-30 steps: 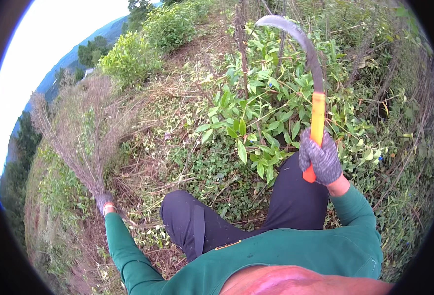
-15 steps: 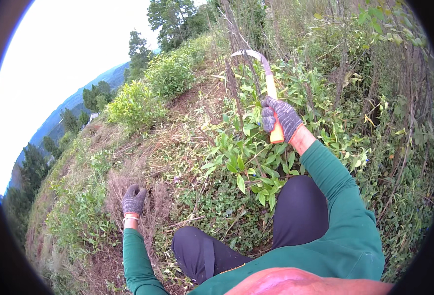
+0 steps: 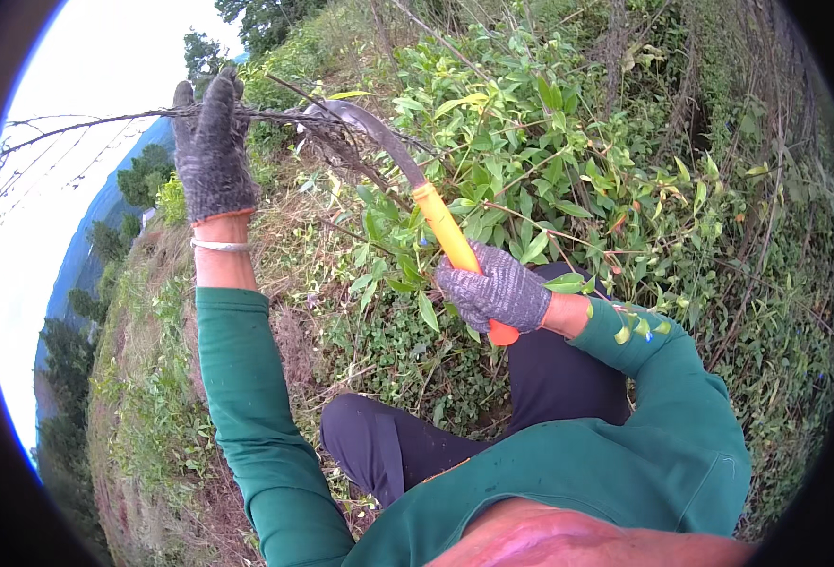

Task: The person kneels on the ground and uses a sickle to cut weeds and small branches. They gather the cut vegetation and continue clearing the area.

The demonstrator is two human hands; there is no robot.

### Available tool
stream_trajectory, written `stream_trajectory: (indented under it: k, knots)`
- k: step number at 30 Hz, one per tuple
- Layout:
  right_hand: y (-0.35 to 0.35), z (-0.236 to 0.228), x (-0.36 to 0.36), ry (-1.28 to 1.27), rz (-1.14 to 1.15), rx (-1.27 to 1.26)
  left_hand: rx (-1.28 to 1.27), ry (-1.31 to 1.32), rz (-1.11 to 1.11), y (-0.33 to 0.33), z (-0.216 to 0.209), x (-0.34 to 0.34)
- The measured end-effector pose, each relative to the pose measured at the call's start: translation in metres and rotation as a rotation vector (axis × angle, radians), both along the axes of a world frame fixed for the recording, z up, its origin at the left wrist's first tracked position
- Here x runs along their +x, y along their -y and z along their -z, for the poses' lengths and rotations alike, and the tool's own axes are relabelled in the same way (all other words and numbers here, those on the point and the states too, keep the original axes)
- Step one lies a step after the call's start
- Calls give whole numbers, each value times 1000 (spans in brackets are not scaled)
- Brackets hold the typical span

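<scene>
My right hand (image 3: 500, 286), in a grey knitted glove, is wrapped round the yellow handle of a sickle (image 3: 442, 225) with an orange butt end. Its curved metal blade points up and left, hooked against a bundle of dry brown stems (image 3: 341, 146). Raised at the upper left, my gloved left hand (image 3: 212, 146) has its fingers stretched upward, with the thin stems crossing at finger height. The stems run from beyond that hand to the blade. Just past the sickle grows a leafy green shrub (image 3: 502, 142).
My bent knees (image 3: 365, 444) are over low ground plants (image 3: 445, 369). Tangled vines and dry stalks (image 3: 766, 236) rise on the right. The slope falls away on the left towards dark trees (image 3: 67, 378) and distant hills. A leafy sprig (image 3: 644, 326) lies over my right sleeve.
My left hand has risen from low on the left to the dry stems. My right hand has drawn the sickle down and nearer, and the stems now lean left, almost level.
</scene>
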State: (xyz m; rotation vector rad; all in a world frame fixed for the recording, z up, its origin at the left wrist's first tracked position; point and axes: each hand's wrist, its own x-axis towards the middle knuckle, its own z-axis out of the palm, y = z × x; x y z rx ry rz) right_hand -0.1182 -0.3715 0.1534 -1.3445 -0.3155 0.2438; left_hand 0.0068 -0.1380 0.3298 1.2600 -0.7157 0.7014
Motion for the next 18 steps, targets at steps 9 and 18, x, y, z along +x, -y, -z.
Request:
stream_trajectory:
  k: [9, 18]
  knots:
    - [11, -3, 33, 410, 254, -416, -155, -130, 101, 11, 25, -5]
    - [-8, 67, -38, 263, -170, -583, -474, -879, -225, -74, 116, 26]
